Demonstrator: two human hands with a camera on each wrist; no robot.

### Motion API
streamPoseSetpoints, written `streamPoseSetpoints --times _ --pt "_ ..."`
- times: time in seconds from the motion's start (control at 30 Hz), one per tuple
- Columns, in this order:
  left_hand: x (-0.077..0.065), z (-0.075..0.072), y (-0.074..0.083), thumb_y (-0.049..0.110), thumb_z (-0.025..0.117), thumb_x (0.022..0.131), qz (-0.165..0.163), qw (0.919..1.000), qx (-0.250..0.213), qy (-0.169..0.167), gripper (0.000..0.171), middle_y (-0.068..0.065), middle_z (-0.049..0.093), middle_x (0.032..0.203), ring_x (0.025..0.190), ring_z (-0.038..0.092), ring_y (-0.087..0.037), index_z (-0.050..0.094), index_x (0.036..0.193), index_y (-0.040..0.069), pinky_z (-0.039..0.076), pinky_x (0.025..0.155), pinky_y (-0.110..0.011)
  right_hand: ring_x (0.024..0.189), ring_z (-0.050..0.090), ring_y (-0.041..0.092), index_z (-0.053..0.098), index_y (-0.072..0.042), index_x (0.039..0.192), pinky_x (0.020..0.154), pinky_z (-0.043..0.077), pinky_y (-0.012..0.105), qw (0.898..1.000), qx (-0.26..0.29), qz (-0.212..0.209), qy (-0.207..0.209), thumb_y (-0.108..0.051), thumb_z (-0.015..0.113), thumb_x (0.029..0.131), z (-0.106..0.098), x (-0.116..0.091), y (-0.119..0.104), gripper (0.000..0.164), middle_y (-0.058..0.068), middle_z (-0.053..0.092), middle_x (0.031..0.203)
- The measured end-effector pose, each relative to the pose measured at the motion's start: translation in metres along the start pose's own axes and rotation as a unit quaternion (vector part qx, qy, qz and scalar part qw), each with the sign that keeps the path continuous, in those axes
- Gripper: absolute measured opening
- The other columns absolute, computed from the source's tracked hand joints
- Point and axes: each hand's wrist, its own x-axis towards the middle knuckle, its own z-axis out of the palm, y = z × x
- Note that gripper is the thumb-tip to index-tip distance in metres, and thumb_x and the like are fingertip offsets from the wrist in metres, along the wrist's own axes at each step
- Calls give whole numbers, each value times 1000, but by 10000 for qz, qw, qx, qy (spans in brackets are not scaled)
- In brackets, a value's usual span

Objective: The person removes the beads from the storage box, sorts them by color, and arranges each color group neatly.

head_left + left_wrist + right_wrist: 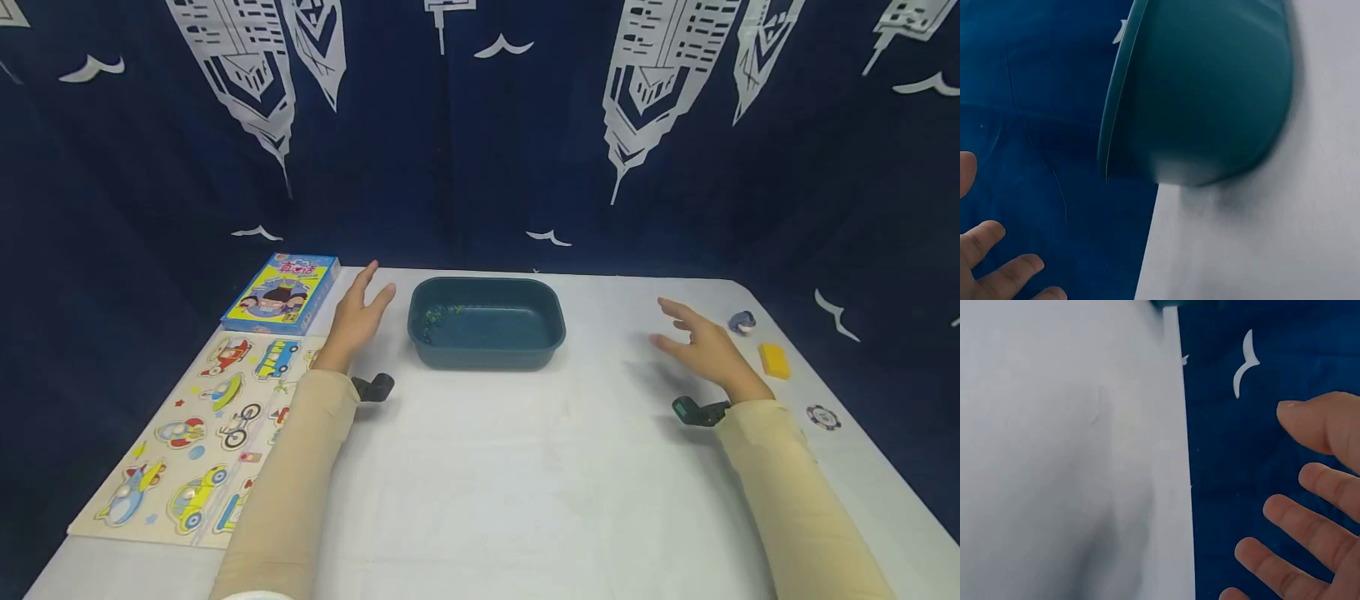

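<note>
A dark teal plastic basin [487, 358] stands on the white table, between the two hands. My left hand [356, 323] hovers just left of it, fingers spread and holding nothing. In the left wrist view the basin [1210, 94] looms close, apart from the fingertips [1025, 265]. Well to the basin's right, my right hand [705, 346] is held above the table with relaxed fingers and nothing in them. The right wrist view shows its spread fingers [1297, 522] against the blue cloth. Small green and yellow specks show inside the basin; I cannot tell what they are.
At the left lie a blue-and-yellow picture box [281, 292] and a vehicle puzzle board [187, 442], partly behind the left sleeve. Along the right edge are a small blue-and-white object [742, 322], a yellow block [774, 361] and a poker chip [823, 417]. A dark blue curtain [450, 192] hangs behind.
</note>
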Motion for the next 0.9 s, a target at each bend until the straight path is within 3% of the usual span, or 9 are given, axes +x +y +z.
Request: streamPoseSetpoints --times 0.17,0.3,0.4,0.53,0.63,0.73,0.8,0.9 --pt "5 10 2 41 48 103 71 9957 -879 299 64 -9 25 163 150 22 -30 26 159 19 22 120 -48 134 38 53 27 -6 157 103 36 68 9995 211 -217 78 -35 60 99 -3 6 -11 73 26 33 155" --pt "9 20 1 34 48 103 -34 9824 -1807 477 57 -9 33 160 147 31 -26 35 155 13 29 118 -41 127 48 50 39 -1 150 99 42 65 9971 508 -543 159 -30 61 100 -3 12 -24 62 26 45 147" --pt "12 29 -2 30 47 103 -253 9618 -2687 459 54 -10 36 158 145 35 -25 39 153 11 30 117 -40 121 57 43 47 1 145 97 50 52 9933 846 -780 140 -24 61 100 -2 19 -35 53 25 54 140" --pt "15 43 -9 23 44 103 -456 9223 -3833 186 54 -13 29 161 147 30 -30 35 154 10 25 120 -40 111 65 22 51 0 142 91 52 24 9860 1418 -872 -12 -20 59 101 4 29 -51 47 23 60 134" --pt "15 53 -15 22 42 103 -471 9078 -4168 -44 56 -12 24 163 149 25 -28 30 156 11 20 121 -37 105 65 8 53 -1 141 87 52 16 9772 1991 -722 -136 -19 60 100 10 40 -65 45 21 60 134" --pt "12 60 -22 25 41 102 -446 9079 -4159 -290 58 -9 19 164 151 20 -22 26 158 15 14 122 -35 104 66 9 55 -2 138 88 54 21 9673 2445 -635 -249 -18 62 99 16 53 -81 44 20 61 133" --pt "11 64 -26 26 41 102 -351 9133 -4036 -421 60 -8 16 165 152 16 -20 23 159 17 10 123 -37 107 67 18 56 -1 137 89 55 27 9620 2619 -661 -392 -19 63 99 19 62 -91 43 21 61 132" --pt "8 69 -30 29 42 101 -147 9362 -3464 -579 63 -4 15 166 152 12 -18 21 160 19 8 123 -42 113 65 29 55 1 137 92 55 34 9545 2775 -809 -742 -19 63 99 24 74 -104 44 24 61 131"
